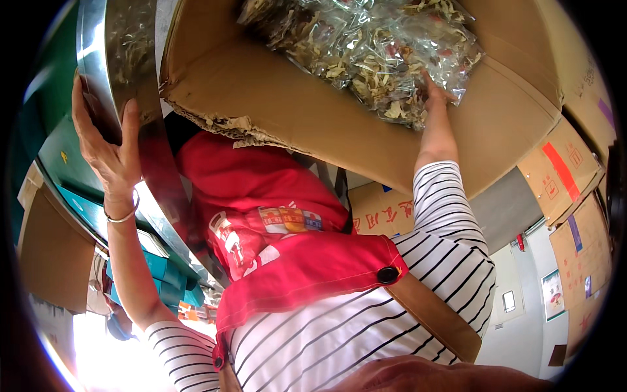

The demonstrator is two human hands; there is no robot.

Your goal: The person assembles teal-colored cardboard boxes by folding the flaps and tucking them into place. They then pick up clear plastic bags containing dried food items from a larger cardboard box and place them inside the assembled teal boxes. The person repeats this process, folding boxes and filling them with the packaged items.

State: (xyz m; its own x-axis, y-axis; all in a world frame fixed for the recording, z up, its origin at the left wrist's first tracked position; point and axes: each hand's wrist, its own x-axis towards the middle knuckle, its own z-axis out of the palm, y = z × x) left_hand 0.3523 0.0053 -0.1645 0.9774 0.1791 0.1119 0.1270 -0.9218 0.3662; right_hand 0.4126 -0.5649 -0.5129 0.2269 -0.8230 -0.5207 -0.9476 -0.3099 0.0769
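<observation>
Inside a big cardboard box point(274, 104) lie several clear plastic bags point(372, 62) of dried, pale leaf-like pieces with some red bits. My right hand point(439, 95) reaches into the box and closes on the near edge of one bag; its fingertips are partly hidden by the plastic. At the left, my left hand point(108, 153), with a bangle on its wrist, lies against the shiny metal edge point(95, 49) of a work surface. Its thumb and fingers are stretched and apart, one on each side of that edge, with no loose object in them.
The box's near edge point(241, 130) is torn and ragged, close in front of my red apron point(261, 189). Closed cartons point(555, 173) stack up at the right. Teal boxes point(163, 271) and another carton point(55, 242) stand at the lower left.
</observation>
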